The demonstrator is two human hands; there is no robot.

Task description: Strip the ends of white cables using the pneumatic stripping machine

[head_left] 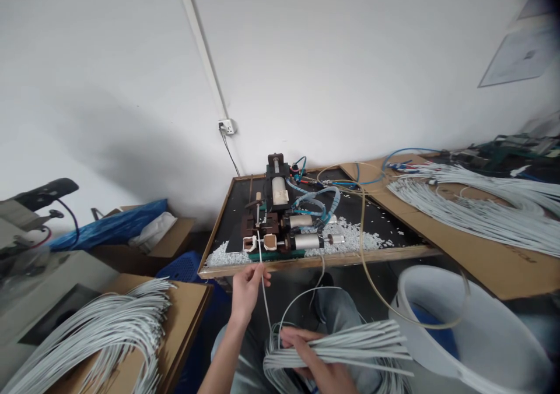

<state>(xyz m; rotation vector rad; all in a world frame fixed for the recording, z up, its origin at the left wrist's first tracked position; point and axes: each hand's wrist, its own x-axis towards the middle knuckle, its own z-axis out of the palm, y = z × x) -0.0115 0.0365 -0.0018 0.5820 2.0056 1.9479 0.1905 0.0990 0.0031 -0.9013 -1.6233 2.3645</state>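
Note:
Between the fingertips of my left hand (252,280) is a single white cable (265,298), pinched at the table's front edge. Its upper end reaches into the jaws of a pneumatic wire stripping machine (261,239). My right hand (317,359) is wrapped round a thick bundle of white cables (363,344) over my lap, their cut ends pointing right. The cable in my left hand runs down toward this bundle. White plastic scraps (359,235) lie heaped around the machine.
Cut cables (126,324) lie on cardboard at the left. More cable bundles (476,213) rest on cardboard at the right. A white bucket (405,289) stands below, right of my legs. A yellowish hose (362,225) hangs over the table edge. A socket (228,127) is on the wall.

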